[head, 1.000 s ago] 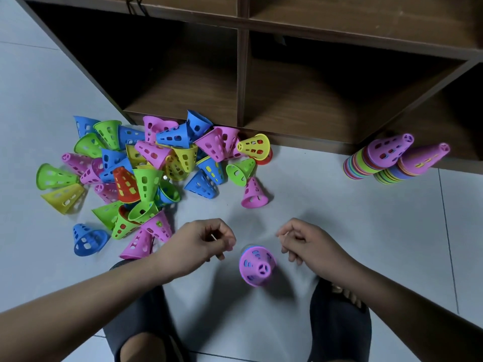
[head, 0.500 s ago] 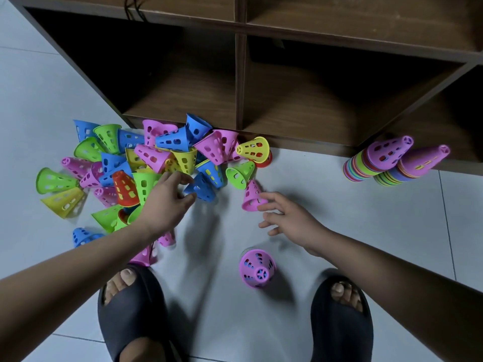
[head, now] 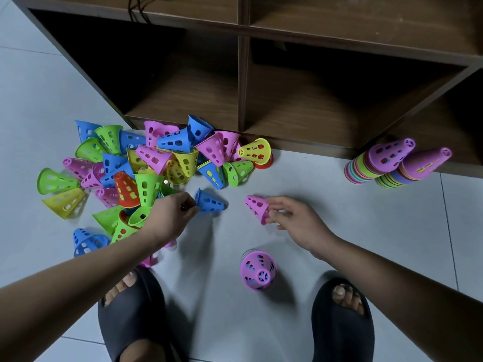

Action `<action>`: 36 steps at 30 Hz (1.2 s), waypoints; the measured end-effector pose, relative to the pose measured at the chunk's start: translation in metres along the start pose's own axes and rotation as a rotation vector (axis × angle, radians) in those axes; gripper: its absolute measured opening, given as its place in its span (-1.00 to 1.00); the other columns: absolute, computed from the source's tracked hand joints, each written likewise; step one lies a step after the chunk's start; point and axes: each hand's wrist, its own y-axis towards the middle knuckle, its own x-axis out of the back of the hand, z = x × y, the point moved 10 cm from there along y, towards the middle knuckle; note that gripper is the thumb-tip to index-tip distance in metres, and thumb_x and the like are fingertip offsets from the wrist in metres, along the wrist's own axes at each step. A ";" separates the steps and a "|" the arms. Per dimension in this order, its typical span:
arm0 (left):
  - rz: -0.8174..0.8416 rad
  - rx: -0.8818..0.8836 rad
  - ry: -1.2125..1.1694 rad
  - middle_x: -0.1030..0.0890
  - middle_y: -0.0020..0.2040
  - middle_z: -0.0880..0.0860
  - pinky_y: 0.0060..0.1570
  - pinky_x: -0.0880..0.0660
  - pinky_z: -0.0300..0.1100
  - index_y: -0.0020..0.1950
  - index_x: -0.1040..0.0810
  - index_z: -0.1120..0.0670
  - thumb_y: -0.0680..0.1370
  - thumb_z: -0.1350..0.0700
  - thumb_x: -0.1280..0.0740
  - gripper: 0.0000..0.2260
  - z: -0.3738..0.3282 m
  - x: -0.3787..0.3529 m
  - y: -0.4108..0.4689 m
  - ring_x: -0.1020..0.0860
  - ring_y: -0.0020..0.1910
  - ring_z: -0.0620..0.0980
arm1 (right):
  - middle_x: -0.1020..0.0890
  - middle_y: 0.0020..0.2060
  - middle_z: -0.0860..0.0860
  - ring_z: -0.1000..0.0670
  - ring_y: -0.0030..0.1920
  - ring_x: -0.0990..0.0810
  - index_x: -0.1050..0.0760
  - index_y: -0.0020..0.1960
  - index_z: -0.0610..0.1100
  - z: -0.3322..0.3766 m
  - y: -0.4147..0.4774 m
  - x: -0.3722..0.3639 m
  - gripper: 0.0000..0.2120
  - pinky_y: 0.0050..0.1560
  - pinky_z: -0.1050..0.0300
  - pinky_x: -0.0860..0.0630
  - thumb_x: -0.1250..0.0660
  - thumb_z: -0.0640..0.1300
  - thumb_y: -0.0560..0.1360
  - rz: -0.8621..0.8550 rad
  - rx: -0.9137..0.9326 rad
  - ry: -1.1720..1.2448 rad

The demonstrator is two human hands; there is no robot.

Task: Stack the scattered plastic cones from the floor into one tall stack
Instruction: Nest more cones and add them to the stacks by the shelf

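Left hand pinches the edge of a blue cone lying sideways on the floor; right hand grasps the rim of a pink cone, long axis slanted, tip toward the loose pile. The started stack stands upright beside the right slipper. Risk: seating a cone tilted could jam it or topple the stack

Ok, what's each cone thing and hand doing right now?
Blue plastic cone: on its side, pinched by left hand.
Pink plastic cone: tilted, gripped by right hand.
Pink-topped short stack: upright, untouched.
Loose colourful cone heap: scattered, unstacked.
Two tall cone stacks: stacked by the wooden shelf, untouched.
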 end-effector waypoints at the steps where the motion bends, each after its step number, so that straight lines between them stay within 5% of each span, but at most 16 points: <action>1: -0.003 0.001 -0.010 -0.67 -0.20 -0.09 -0.24 -0.51 -0.14 -0.04 -0.67 0.01 0.62 0.03 -0.49 -0.91 -0.001 0.001 -0.001 -0.61 -0.25 -0.11 | -0.74 0.07 0.12 0.07 0.05 -0.75 -0.66 0.16 0.16 0.002 -0.004 0.004 -0.78 0.05 0.09 -0.60 -0.40 -0.14 0.64 -0.029 0.018 -0.009; 5: 0.023 0.060 -0.212 -0.72 -0.27 -0.07 -0.26 -0.55 -0.15 -0.04 -0.69 -0.04 0.65 0.01 -0.45 -0.91 -0.010 0.009 -0.011 -0.64 -0.33 -0.16 | -0.77 -0.08 0.07 0.14 -0.09 -0.70 -0.71 0.05 -0.01 0.014 -0.023 0.015 -0.93 -0.07 0.29 -0.51 -0.51 -0.12 0.58 -0.106 0.061 0.044; 8: 0.049 0.133 -0.446 -0.75 -0.21 -0.04 -0.22 -0.64 0.00 -0.03 -0.72 -0.04 0.67 0.01 -0.42 -0.88 -0.019 0.016 -0.024 -0.63 -0.31 0.00 | -0.73 -0.20 0.02 0.11 -0.20 -0.59 -0.72 0.01 -0.09 0.024 -0.040 0.015 -0.96 -0.17 0.20 -0.45 -0.51 -0.17 0.57 -0.081 0.056 0.154; 12: 0.120 0.222 -0.726 -0.75 -0.14 0.07 -0.16 -0.44 0.10 -0.02 -0.74 0.04 0.65 -0.02 -0.43 -0.83 -0.030 0.020 -0.041 -0.53 -0.21 0.08 | -0.66 -0.23 -0.05 0.05 -0.23 -0.52 -0.66 0.02 -0.21 0.035 -0.067 0.005 -0.95 -0.18 0.17 -0.42 -0.46 -0.30 0.57 0.027 0.055 0.283; 14: 0.192 0.218 -0.814 -0.68 -0.18 0.10 -0.14 -0.36 0.04 -0.02 -0.71 0.10 0.64 -0.03 -0.41 -0.78 -0.044 0.021 -0.048 -0.49 -0.22 0.08 | -0.64 -0.21 -0.08 0.02 -0.22 -0.50 -0.64 0.03 -0.20 0.037 -0.081 -0.003 -0.96 -0.16 0.20 -0.44 -0.45 -0.29 0.59 0.099 0.054 0.303; 18: 0.303 0.169 -1.010 -0.57 -0.31 0.03 -0.42 -0.34 -0.34 0.02 -0.57 0.31 0.72 0.21 -0.28 -0.82 -0.078 0.019 -0.060 -0.44 -0.38 -0.07 | -0.60 -0.23 -0.10 -0.02 -0.24 -0.46 -0.62 0.03 -0.18 0.038 -0.099 -0.017 -0.89 -0.17 0.23 -0.46 -0.48 -0.19 0.53 0.207 0.034 0.382; 21: 0.440 0.082 -1.141 -0.55 -0.26 0.11 -0.35 -0.33 -0.25 -0.02 -0.60 0.27 0.66 0.17 -0.36 -0.83 -0.103 0.015 -0.070 -0.40 -0.33 -0.03 | -0.60 -0.22 -0.12 0.02 -0.24 -0.50 -0.60 0.05 -0.20 0.037 -0.111 -0.030 -0.89 -0.19 0.22 -0.45 -0.47 -0.20 0.56 0.307 0.033 0.381; 25: 0.605 0.007 -1.107 -0.52 -0.30 0.08 -0.31 -0.31 -0.21 -0.07 -0.61 0.23 0.62 0.13 -0.37 -0.82 -0.121 0.009 -0.086 -0.38 -0.33 -0.01 | -0.70 -0.12 -0.20 0.03 -0.21 -0.54 -0.54 0.13 -0.21 0.025 -0.111 -0.029 -0.86 -0.18 0.12 -0.43 -0.44 -0.22 0.62 0.267 0.008 0.205; 30: 0.666 -0.070 -0.918 -0.60 -0.21 0.09 -0.28 -0.37 -0.18 -0.02 -0.62 0.25 0.67 0.10 -0.37 -0.79 -0.125 0.001 -0.098 -0.46 -0.29 -0.01 | -0.67 -0.21 -0.11 -0.12 -0.21 -0.57 -0.53 0.06 0.09 0.014 -0.104 -0.017 -0.86 -0.09 -0.08 -0.49 -0.39 -0.13 0.58 0.148 0.034 -0.098; 34: 0.693 -0.102 -0.863 -0.62 -0.19 0.09 -0.28 -0.39 -0.17 -0.02 -0.62 0.24 0.67 0.07 -0.35 -0.77 -0.131 -0.004 -0.105 -0.48 -0.27 0.00 | -0.68 -0.18 -0.06 -0.19 -0.13 -0.65 -0.56 0.05 0.08 0.015 -0.102 -0.016 -0.77 0.01 -0.19 -0.59 -0.29 0.02 0.40 0.121 0.034 -0.147; 36: 0.724 -0.104 -0.874 -0.61 -0.18 0.10 -0.27 -0.39 -0.17 -0.02 -0.61 0.23 0.67 0.07 -0.35 -0.77 -0.134 -0.008 -0.109 -0.48 -0.26 0.01 | -0.68 -0.19 -0.07 -0.15 -0.16 -0.64 -0.57 0.01 0.07 0.011 -0.099 -0.015 -0.84 0.02 -0.19 -0.59 -0.34 -0.13 0.46 0.117 0.029 -0.152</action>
